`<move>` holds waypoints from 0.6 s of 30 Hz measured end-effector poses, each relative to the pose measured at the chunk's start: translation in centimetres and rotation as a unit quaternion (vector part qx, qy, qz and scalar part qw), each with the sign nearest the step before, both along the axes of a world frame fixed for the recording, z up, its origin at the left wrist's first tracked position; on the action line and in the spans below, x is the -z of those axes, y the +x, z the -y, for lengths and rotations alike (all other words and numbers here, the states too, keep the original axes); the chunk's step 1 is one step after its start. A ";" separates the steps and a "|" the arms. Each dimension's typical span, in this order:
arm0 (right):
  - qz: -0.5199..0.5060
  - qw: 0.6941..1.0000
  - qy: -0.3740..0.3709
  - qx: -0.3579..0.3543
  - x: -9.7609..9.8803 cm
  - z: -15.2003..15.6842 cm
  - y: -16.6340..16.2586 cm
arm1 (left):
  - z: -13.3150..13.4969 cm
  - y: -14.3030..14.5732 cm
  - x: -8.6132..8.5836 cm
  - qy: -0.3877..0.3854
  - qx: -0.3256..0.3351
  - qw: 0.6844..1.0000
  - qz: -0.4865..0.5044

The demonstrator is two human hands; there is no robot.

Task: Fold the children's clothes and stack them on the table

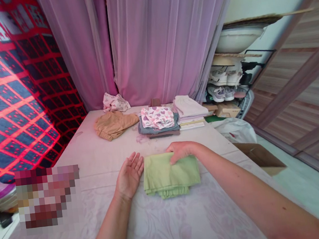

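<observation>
The folded green garment [168, 176] sits mid-bed [94, 157]. The right hand [182, 150] lies flat on its far corner, probably pinning the folds, grip open. The left hand [128, 175] is wide open against the left edge, likely squaring it. Folded stacks [173, 118] sit behind.

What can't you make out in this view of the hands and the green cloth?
Head view, left: a pixelated patch hides whatever lies there.
The right hand covers the far corner of the green cloth; whether it grips or presses is unclear.
Folded stacks at the far end: too small to name the garments.
Shoes at right: partly behind the curtain.
</observation>
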State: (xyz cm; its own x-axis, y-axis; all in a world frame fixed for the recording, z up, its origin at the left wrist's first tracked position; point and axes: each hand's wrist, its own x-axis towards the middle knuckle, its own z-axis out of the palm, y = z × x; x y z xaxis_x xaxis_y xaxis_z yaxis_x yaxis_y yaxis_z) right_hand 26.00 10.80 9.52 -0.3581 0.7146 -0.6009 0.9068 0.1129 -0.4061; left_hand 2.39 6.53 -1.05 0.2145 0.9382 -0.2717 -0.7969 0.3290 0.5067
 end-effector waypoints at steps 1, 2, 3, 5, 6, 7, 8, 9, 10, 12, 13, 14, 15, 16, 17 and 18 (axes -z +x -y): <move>-0.008 1.000 0.021 -0.002 -0.8 0.0 -0.1 | 0.0 -0.1 0.0 -0.005 -0.001 1.000 0.012; -0.012 0.999 0.046 -0.008 -1.7 -0.1 -0.2 | 0.0 -0.1 0.0 -0.010 -0.003 1.000 0.022; -0.010 0.997 0.077 -0.018 -2.8 -0.3 -0.3 | 0.0 -0.2 0.0 -0.014 -0.005 0.999 0.029; 0.016 0.988 0.151 -0.041 -5.3 -1.2 -0.4 | 0.0 -0.2 0.1 -0.019 -0.006 0.999 0.036; 0.038 0.979 0.195 -0.049 -6.8 -1.8 -0.3 | 0.0 -0.3 0.3 -0.017 -0.003 0.999 0.038; 0.063 0.967 0.243 -0.052 -8.2 -2.6 -0.3 | -0.1 -0.4 0.4 -0.012 0.001 0.999 0.042; 0.090 0.950 0.295 -0.051 -9.7 -3.6 -0.1 | -0.1 -0.5 0.6 -0.006 0.006 0.999 0.045; 0.116 0.927 0.353 -0.043 -11.1 -4.6 0.0 | -0.2 -0.6 0.8 0.001 0.010 0.999 0.050; 0.137 0.900 0.412 -0.029 -12.3 -5.8 0.2 | -0.2 -0.7 1.0 0.006 0.014 0.998 0.054; 0.156 0.839 0.521 0.007 -13.8 -8.1 0.6 | -0.3 -0.9 1.2 0.013 0.020 0.998 0.059; 0.154 0.812 0.563 0.020 -13.9 -9.2 0.7 | -0.4 -1.0 1.3 0.013 0.023 0.998 0.060; 0.147 0.791 0.593 0.026 -13.6 -10.2 0.8 | -0.4 -1.0 1.4 0.015 0.024 0.998 0.059; 0.138 0.781 0.609 0.024 -12.7 -11.0 0.9 | -0.4 -1.0 1.5 0.019 0.023 0.998 0.057; 0.129 0.780 0.612 0.017 -11.3 -11.6 0.9 | -0.4 -1.0 1.6 0.026 0.021 0.998 0.054; 0.123 0.790 0.600 0.004 -9.6 -12.1 1.0 | -0.4 -0.9 1.7 0.034 0.017 0.998 0.051; 0.120 0.807 0.578 -0.007 -7.6 -12.3 1.1 | -0.4 -0.8 1.8 0.043 0.013 0.998 0.048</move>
State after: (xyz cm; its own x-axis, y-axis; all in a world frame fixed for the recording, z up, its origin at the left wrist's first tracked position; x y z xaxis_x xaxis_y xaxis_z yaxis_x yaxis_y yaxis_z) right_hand 27.08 23.14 17.14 -0.3435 0.8447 0.4105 0.9390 0.3016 0.1651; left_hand 1.57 6.89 -2.87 0.2605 0.9508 -0.1678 -0.8350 0.3091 0.4551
